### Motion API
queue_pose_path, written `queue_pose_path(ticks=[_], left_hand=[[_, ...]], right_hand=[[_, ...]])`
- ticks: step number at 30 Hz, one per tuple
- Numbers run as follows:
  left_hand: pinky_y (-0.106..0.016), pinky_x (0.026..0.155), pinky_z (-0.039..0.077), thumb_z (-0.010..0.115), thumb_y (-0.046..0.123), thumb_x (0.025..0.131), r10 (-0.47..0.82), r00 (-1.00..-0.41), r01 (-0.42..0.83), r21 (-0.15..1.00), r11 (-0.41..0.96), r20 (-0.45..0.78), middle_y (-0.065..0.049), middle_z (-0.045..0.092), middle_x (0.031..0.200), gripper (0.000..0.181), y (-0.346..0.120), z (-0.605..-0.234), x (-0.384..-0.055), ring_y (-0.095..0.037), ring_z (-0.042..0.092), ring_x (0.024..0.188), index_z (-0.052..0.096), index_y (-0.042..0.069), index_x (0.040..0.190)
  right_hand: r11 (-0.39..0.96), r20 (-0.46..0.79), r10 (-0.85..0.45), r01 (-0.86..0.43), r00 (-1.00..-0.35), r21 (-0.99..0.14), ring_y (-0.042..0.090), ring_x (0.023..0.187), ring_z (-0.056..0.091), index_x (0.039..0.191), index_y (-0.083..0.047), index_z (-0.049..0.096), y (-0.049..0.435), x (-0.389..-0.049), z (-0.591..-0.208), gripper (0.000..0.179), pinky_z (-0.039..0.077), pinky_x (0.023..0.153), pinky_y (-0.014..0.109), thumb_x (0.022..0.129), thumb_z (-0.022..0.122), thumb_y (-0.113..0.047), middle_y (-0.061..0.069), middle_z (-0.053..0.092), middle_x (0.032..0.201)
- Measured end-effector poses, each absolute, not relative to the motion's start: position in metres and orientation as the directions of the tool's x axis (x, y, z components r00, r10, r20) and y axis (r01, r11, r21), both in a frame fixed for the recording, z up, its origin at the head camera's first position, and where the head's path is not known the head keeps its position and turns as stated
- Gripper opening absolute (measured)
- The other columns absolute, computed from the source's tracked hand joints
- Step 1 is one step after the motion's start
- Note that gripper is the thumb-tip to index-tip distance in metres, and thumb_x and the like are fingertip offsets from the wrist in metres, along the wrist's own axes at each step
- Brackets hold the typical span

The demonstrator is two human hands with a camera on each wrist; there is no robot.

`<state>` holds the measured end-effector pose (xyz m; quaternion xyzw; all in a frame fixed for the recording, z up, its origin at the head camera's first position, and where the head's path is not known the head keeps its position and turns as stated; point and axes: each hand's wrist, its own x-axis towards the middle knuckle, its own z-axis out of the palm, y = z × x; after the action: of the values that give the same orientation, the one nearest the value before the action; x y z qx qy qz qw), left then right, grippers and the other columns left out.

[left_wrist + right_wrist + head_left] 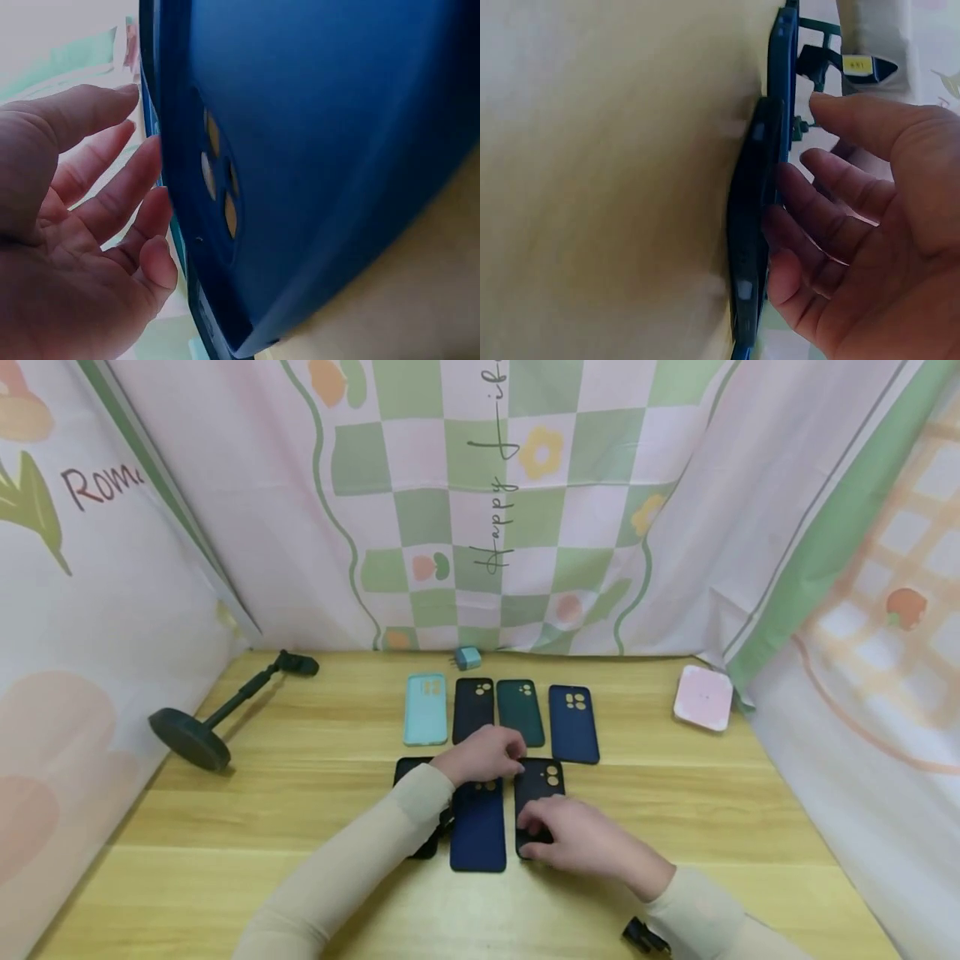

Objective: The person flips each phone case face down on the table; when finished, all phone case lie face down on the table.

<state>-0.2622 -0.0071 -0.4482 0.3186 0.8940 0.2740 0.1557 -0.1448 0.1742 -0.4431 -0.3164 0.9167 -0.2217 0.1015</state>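
A black phone case point(534, 787) lies flat in the front row at the right, camera holes at its top. My right hand point(573, 837) is over its lower half, fingers loosely bent; in the right wrist view the fingertips are right at the case's face. My left hand point(483, 753) reaches across the rows, its fingertips by that case's upper left corner. Under the left wrist lies a dark blue phone case point(478, 835), which fills much of the left wrist view with its camera holes. Farther left, the sleeve partly hides another black phone case point(408, 768).
Behind is a row of phone cases: light blue point(425, 714), black point(472, 706), dark green point(522, 714) and navy point(575, 727). A charger plug point(468, 657) sits at the curtain, a black stand point(191, 739) at left, a pink square object point(702, 697) at right.
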Motion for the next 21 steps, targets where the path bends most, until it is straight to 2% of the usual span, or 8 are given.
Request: queue_pose_path(ticks=[7,13,21], left_hand=[[-0.024,0.072,0.048,0.07,0.02,0.092,0.643,-0.757,0.494,0.546,0.677,-0.113,0.007,0.066,0.095,0.015,-0.003,-0.452,-0.263,-0.006,0.058,0.076,0.07,0.017,0.107],[-0.026,0.058,0.049,0.067,0.016,0.095,0.639,-0.753,0.448,0.589,0.672,-0.156,0.004,0.064,0.089,0.01,0.0,-0.456,-0.261,-0.011,0.06,0.06,0.071,0.015,0.104],[-0.023,0.057,0.049,0.064,0.015,0.096,0.649,-0.745,0.487,0.54,0.686,-0.153,0.002,0.066,0.092,0.013,0.001,-0.456,-0.262,-0.01,0.06,0.055,0.075,0.013,0.104]], right_hand=[[0.704,-0.058,-0.659,-0.588,-0.75,-0.399,0.005,0.075,0.05,0.093,-0.023,0.068,0.165,-0.144,-0.447,0.015,0.044,0.064,0.029,0.083,0.078,-0.029,-0.017,0.057,0.079],[0.692,-0.08,-0.67,-0.583,-0.738,-0.425,0.001,0.067,0.05,0.091,-0.023,0.067,0.161,-0.144,-0.448,0.013,0.045,0.06,0.027,0.083,0.077,-0.024,-0.017,0.055,0.074],[0.662,-0.061,-0.695,-0.604,-0.717,-0.444,-0.001,0.066,0.05,0.088,-0.022,0.067,0.158,-0.144,-0.446,0.013,0.046,0.06,0.024,0.083,0.074,-0.012,-0.019,0.055,0.074]])
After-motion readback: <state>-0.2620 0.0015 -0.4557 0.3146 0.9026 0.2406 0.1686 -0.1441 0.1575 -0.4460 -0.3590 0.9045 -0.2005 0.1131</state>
